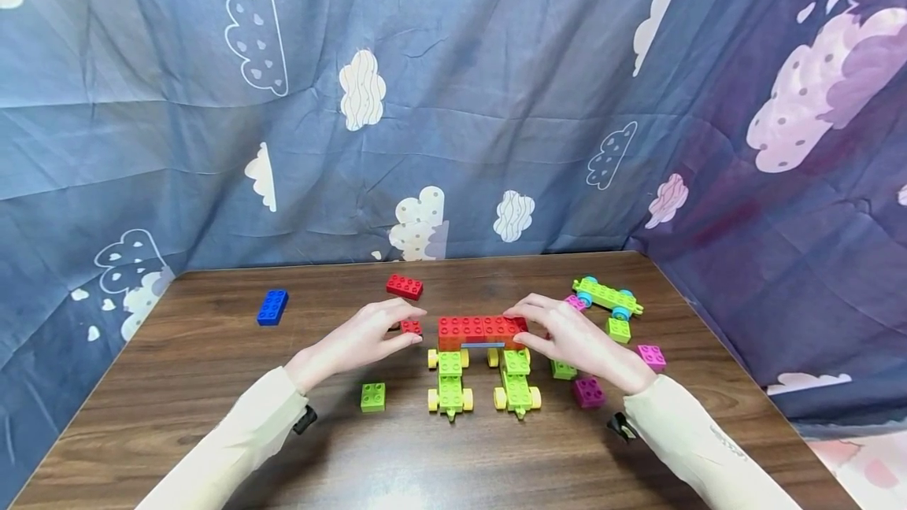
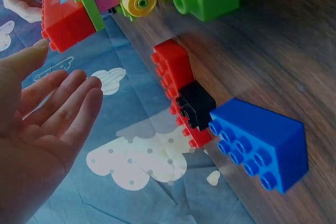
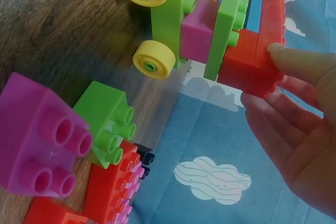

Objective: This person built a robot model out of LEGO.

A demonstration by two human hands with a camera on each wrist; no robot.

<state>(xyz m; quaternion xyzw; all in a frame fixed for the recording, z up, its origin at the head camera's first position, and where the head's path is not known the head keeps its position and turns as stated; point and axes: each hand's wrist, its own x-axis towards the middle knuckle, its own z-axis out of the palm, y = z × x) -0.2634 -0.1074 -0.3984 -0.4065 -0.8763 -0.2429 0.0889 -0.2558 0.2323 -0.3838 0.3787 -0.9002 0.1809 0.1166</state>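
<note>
Two lime-green wheeled bases [image 1: 450, 393] with yellow wheels stand side by side. Red bricks [image 1: 462, 329] form a row across their far ends. In the right wrist view, a magenta brick [image 3: 199, 31] and a green plate [image 3: 226, 32] sit beneath the red row, and a thin blue piece [image 3: 254, 10] shows on its side. My right hand [image 1: 567, 330] pinches the row's right end, thumb in front and fingers behind. Just off the left end is my left hand [image 1: 364, 330], its fingers loosely extended and holding nothing; its thumb [image 2: 31, 59] comes close to the red.
Further left lie a blue brick [image 1: 272, 308] and a green brick [image 1: 372, 397]. A red brick [image 1: 405, 286] lies behind. To the right are a green wheeled base [image 1: 608, 297] with blue wheels, magenta bricks [image 1: 589, 392] and green bricks [image 1: 619, 330]. A patterned curtain [image 1: 453, 140] hangs behind the table.
</note>
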